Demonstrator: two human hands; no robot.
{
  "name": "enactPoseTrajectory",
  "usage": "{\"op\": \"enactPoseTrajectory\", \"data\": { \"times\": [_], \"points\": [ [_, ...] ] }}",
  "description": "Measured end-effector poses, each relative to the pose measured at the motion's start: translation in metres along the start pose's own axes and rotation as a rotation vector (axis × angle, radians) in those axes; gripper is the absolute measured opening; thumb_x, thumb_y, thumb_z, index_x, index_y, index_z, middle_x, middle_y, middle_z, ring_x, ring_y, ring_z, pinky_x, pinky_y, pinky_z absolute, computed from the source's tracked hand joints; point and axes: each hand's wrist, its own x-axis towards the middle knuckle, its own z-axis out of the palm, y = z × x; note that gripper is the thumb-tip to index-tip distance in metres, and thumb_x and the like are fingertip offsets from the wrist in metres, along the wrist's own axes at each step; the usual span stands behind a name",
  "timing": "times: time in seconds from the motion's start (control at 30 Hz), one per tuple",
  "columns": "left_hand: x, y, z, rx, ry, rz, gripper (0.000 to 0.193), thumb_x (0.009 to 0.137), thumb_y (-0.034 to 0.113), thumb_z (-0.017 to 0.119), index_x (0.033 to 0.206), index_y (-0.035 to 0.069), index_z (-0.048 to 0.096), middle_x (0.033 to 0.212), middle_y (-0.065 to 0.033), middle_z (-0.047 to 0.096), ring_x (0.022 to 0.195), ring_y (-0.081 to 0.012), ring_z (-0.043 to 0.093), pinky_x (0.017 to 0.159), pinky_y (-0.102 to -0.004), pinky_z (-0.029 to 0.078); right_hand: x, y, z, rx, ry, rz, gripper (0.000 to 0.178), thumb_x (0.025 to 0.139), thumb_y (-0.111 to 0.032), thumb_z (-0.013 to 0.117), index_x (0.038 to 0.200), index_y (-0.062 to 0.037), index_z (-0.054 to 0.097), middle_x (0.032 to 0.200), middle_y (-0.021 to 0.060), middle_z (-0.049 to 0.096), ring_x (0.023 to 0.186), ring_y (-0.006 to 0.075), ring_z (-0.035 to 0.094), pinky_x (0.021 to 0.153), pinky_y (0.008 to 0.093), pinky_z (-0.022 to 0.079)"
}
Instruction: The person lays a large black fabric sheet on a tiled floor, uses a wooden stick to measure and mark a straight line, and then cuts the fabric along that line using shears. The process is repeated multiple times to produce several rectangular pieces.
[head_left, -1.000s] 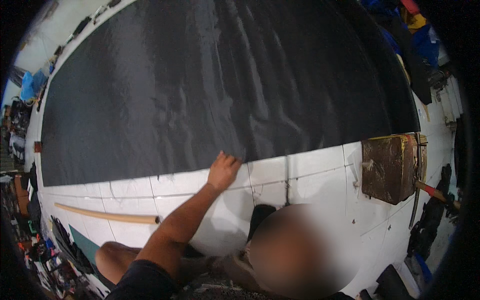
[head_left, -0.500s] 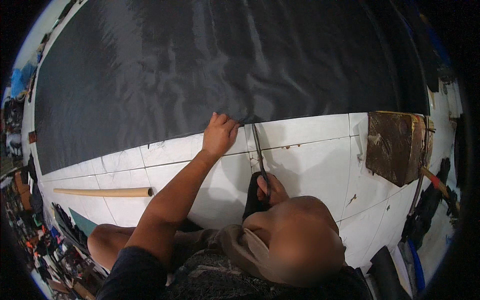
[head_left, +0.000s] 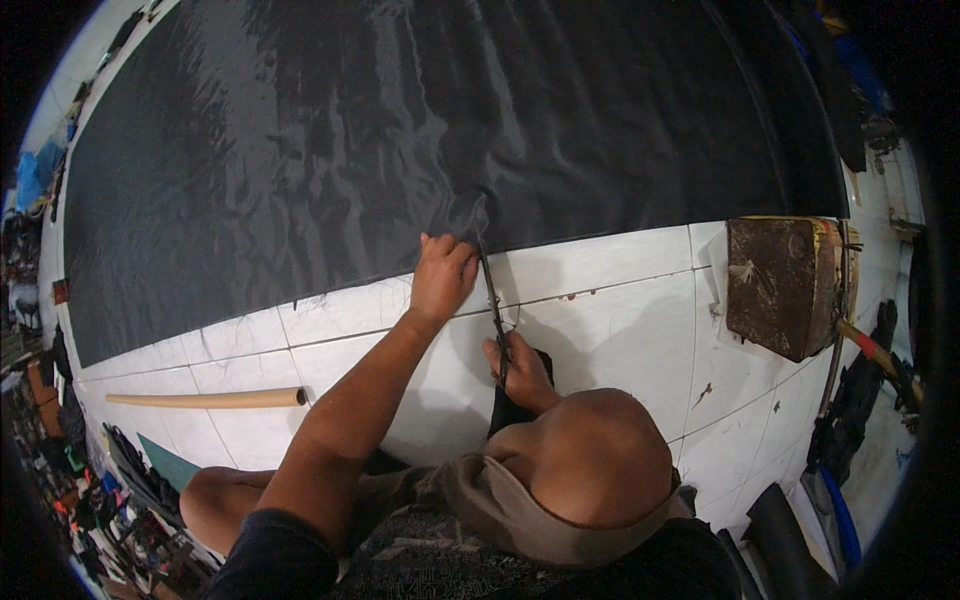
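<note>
A wide sheet of shiny black material point(head_left: 300, 150) lies over the far part of the floor. My left hand point(head_left: 443, 280) is closed on its near edge, the fingertips pinching it beside a small raised fold. Just right of those fingers, long dark scissors point(head_left: 493, 290) point away from me, their blade end at the sheet's edge. My right hand point(head_left: 524, 372) is wrapped round the handles, low over the white tiles in front of my knee. How far the blades are apart is hard to see.
A tan cardboard tube point(head_left: 205, 399) lies on the tiled floor to the left. On the right, a brown, worn block point(head_left: 775, 285) stands against the sheet's near edge. Rolled materials point(head_left: 785, 535) lie at the lower right, and mixed clutter point(head_left: 110, 510) fills the lower left.
My right hand and the scissors have moved slightly left and forward, bringing the blade end close to my left fingers. A small fold has risen in the sheet there. The left hand keeps its pinch.
</note>
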Motion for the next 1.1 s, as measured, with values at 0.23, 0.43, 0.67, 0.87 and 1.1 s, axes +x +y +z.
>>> {"op": "enactPoseTrajectory", "data": {
  "times": [0.23, 0.43, 0.67, 0.87, 1.1],
  "points": [
    [-0.001, 0.003, 0.002, 0.043, -0.007, -0.008, 0.009, 0.078, 0.007, 0.067, 0.087, 0.007, 0.066, 0.088, -0.0109, 0.056, 0.091, -0.0328, 0.056, 0.104, -0.0615, 0.033, -0.001, 0.001, 0.004, -0.12, 0.127, -0.088, 0.04, 0.095, -0.04, 0.059, 0.082, -0.0028, 0.05, 0.062, 0.0052, 0.051, 0.056, 0.016, 0.048, 0.055, 0.0331, 0.041],
    [-0.005, -0.002, 0.004, -0.011, 0.048, -0.001, 0.009, 0.079, 0.006, 0.067, 0.088, 0.006, 0.066, 0.085, -0.0098, 0.057, 0.089, -0.0313, 0.057, 0.107, -0.0606, 0.031, -0.003, -0.001, 0.007, -0.117, 0.129, -0.105, 0.04, 0.095, -0.037, 0.06, 0.079, -0.0022, 0.049, 0.061, 0.0042, 0.051, 0.056, 0.0154, 0.049, 0.055, 0.0328, 0.041],
    [-0.004, -0.003, -0.001, -0.089, 0.019, -0.02, 0.01, 0.08, 0.004, 0.066, 0.089, 0.005, 0.067, 0.087, -0.009, 0.061, 0.091, -0.0301, 0.058, 0.108, -0.0581, 0.03, 0.031, -0.009, 0.012, -0.014, 0.114, -0.026, 0.042, 0.095, -0.04, 0.06, 0.077, -0.004, 0.051, 0.059, 0.0009, 0.052, 0.055, 0.013, 0.052, 0.051, 0.0302, 0.041],
    [-0.003, -0.002, -0.003, -0.071, -0.028, 0.0, 0.012, 0.081, 0.005, 0.065, 0.093, 0.004, 0.067, 0.09, -0.0092, 0.063, 0.093, -0.0301, 0.059, 0.108, -0.0578, 0.031, 0.062, -0.024, 0.008, -0.062, 0.251, -0.284, 0.048, 0.094, -0.046, 0.06, 0.073, -0.0041, 0.05, 0.057, 0.0026, 0.05, 0.054, 0.0143, 0.049, 0.053, 0.0329, 0.04],
    [-0.013, -0.018, -0.011, 0.03, -0.191, 0.103, 0.032, 0.079, 0.011, 0.066, 0.111, 0.004, 0.062, 0.111, -0.0137, 0.058, 0.106, -0.0345, 0.055, 0.109, -0.0599, 0.028, 0.063, -0.034, -0.001, -0.168, 0.151, -0.136, 0.052, 0.091, -0.051, 0.059, 0.08, -0.0003, 0.055, 0.071, 0.0175, 0.058, 0.072, 0.0332, 0.059, 0.066, 0.0432, 0.045]
  ]
}}
